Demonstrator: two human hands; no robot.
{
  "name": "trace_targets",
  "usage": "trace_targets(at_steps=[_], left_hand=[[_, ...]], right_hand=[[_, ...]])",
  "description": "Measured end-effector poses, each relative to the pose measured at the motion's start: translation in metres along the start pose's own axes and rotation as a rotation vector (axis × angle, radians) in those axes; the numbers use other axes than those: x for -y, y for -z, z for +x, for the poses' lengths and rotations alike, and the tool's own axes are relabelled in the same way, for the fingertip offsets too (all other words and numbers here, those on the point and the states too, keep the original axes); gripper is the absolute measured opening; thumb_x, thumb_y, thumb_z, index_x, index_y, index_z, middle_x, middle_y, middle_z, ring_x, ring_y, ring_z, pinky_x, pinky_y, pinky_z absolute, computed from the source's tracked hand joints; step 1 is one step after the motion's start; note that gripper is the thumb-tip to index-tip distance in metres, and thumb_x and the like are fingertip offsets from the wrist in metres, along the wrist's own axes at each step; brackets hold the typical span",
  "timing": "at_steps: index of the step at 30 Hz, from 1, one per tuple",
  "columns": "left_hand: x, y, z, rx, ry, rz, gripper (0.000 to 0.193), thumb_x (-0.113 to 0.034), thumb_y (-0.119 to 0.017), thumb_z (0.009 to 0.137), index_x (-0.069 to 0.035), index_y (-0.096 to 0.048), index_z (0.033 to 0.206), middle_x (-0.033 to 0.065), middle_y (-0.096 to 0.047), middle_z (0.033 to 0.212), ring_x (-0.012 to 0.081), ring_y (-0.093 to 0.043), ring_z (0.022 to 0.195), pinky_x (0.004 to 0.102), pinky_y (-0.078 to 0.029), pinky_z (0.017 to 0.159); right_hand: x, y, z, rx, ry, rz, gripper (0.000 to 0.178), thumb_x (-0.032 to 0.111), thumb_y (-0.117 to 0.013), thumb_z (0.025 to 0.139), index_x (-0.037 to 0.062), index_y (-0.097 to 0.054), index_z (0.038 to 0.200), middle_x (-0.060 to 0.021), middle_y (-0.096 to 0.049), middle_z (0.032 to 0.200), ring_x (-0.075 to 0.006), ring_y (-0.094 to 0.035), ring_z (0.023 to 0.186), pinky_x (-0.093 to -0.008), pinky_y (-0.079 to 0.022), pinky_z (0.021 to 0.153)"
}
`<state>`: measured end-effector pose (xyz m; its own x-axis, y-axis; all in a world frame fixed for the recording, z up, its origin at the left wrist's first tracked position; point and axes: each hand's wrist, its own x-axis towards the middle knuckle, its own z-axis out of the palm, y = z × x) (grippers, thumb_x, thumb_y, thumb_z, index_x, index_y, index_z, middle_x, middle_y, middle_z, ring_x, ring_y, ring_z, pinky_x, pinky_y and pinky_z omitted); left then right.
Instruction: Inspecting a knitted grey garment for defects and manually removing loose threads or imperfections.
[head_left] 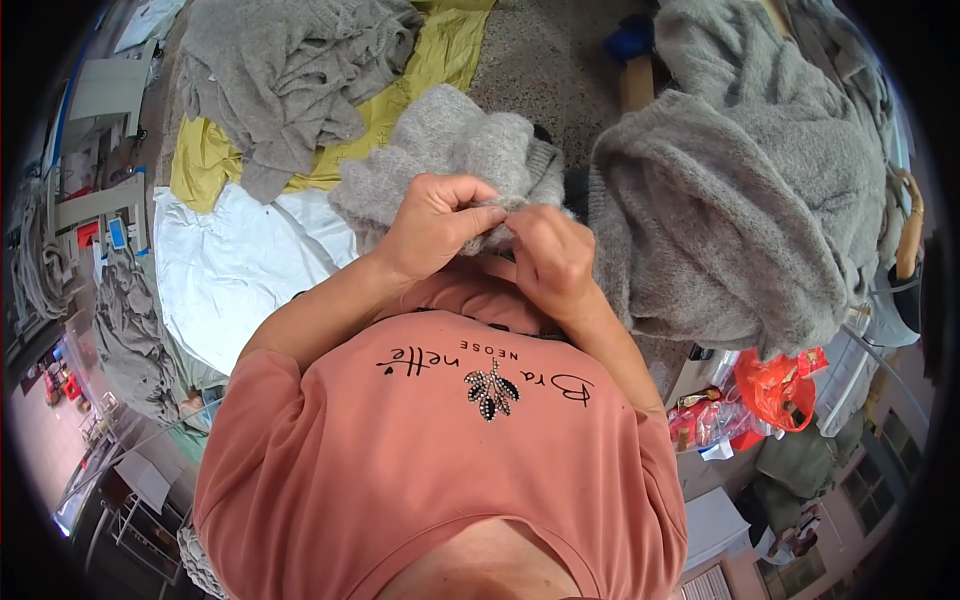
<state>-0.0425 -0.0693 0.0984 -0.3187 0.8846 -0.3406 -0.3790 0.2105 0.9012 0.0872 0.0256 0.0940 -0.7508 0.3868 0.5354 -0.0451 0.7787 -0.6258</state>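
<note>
A fluffy grey knitted garment lies bunched up in front of my body, with a ribbed edge at its right side. My left hand is closed, its thumb and forefinger pinching the knit at the near edge. Right beside it, my right hand grips the same edge with curled fingers. The fingertips of both hands almost meet there. Whether a needle or thread is between them is too small to tell.
A heap of grey knitwear lies on yellow sheeting at the far left, beside white sheeting. At the right a large grey knitted garment is draped. Below it is a red plastic bag.
</note>
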Motion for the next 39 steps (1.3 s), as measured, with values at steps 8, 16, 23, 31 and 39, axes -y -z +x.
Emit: trace_targets(at_steps=[8, 16, 23, 31, 39], left_hand=[[-0.004, 0.001, -0.001, -0.044, -0.188, 0.147, 0.006, 0.001, -0.060, 0.073, 0.002, -0.062, 0.079, 0.0011, -0.059, 0.066, 0.0034, -0.050, 0.060, 0.0185, -0.041, 0.052], [-0.001, 0.001, -0.006, -0.044, -0.204, 0.313, 0.007, 0.004, -0.059, 0.072, 0.001, -0.062, 0.077, 0.0040, -0.062, 0.070, 0.0052, -0.053, 0.065, 0.0201, -0.043, 0.058], [-0.006, -0.005, -0.006, -0.060, -0.302, 0.365, 0.007, 0.005, -0.059, 0.071, 0.001, -0.061, 0.076, 0.0059, -0.060, 0.068, 0.0079, -0.054, 0.063, 0.0225, -0.042, 0.054], [0.000, -0.011, -0.002, -0.141, -0.668, 0.584, 0.010, 0.007, -0.059, 0.067, -0.002, -0.058, 0.072, 0.0102, -0.055, 0.063, 0.0216, -0.055, 0.055, 0.0287, -0.043, 0.048], [-0.003, -0.020, -0.008, -0.217, -0.953, 0.739, 0.012, 0.007, -0.059, 0.066, 0.000, -0.056, 0.075, 0.0112, -0.054, 0.064, 0.0255, -0.056, 0.053, 0.0315, -0.043, 0.044]], right_hand=[[-0.005, -0.001, 0.000, 0.136, -0.360, 0.337, 0.022, -0.012, -0.053, 0.064, 0.0007, -0.054, 0.082, -0.0113, -0.057, 0.079, -0.0191, -0.057, 0.066, -0.0255, -0.043, 0.058], [-0.004, 0.004, 0.002, 0.255, -0.632, 0.611, 0.011, -0.004, -0.053, 0.073, -0.0009, -0.057, 0.082, -0.0080, -0.058, 0.064, -0.0108, -0.056, 0.057, -0.0236, -0.044, 0.052], [0.000, 0.004, -0.008, 0.148, -0.630, 0.605, 0.011, -0.006, -0.054, 0.070, -0.0011, -0.056, 0.080, -0.0026, -0.054, 0.064, -0.0063, -0.049, 0.057, -0.0206, -0.040, 0.051], [0.014, 0.000, -0.010, -0.054, -0.394, 0.196, 0.013, -0.006, -0.053, 0.067, -0.0016, -0.055, 0.078, -0.0090, -0.050, 0.058, -0.0147, -0.049, 0.047, -0.0255, -0.037, 0.043], [0.013, 0.001, -0.001, -0.051, -0.313, 0.097, 0.019, -0.008, -0.050, 0.058, -0.0011, -0.054, 0.076, -0.0114, -0.049, 0.059, -0.0208, -0.049, 0.046, -0.0287, -0.038, 0.043]])
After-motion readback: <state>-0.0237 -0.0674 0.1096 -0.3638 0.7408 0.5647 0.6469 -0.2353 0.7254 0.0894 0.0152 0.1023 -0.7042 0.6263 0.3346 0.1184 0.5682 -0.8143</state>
